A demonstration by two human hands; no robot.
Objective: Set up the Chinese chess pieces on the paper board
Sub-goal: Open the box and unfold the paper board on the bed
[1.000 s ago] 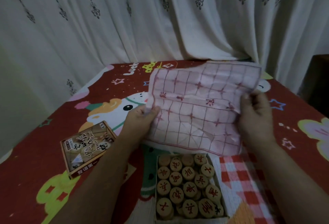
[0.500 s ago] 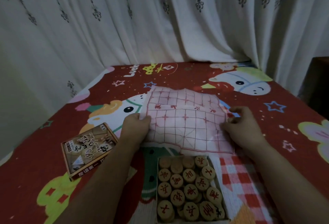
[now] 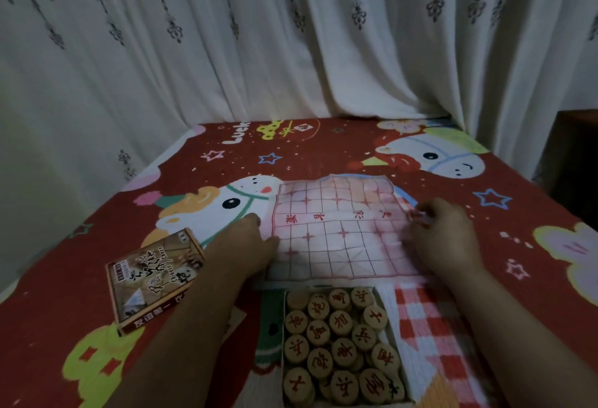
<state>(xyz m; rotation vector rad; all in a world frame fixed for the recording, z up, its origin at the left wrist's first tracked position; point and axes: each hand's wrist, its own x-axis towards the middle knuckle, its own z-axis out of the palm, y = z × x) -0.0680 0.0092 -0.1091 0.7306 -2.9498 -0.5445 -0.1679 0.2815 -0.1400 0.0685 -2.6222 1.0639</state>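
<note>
Two paper board point(image 3: 339, 229) edges pinned: left hand point(image 3: 249, 242) flat, right hand point(image 3: 443, 236) pinching.

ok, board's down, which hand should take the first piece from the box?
Left, probably. The left hand rests flat on the paper board's left edge, its forearm close beside the box of pieces. The right hand sits farther from it, fingers curled on the board's right edge.
</note>
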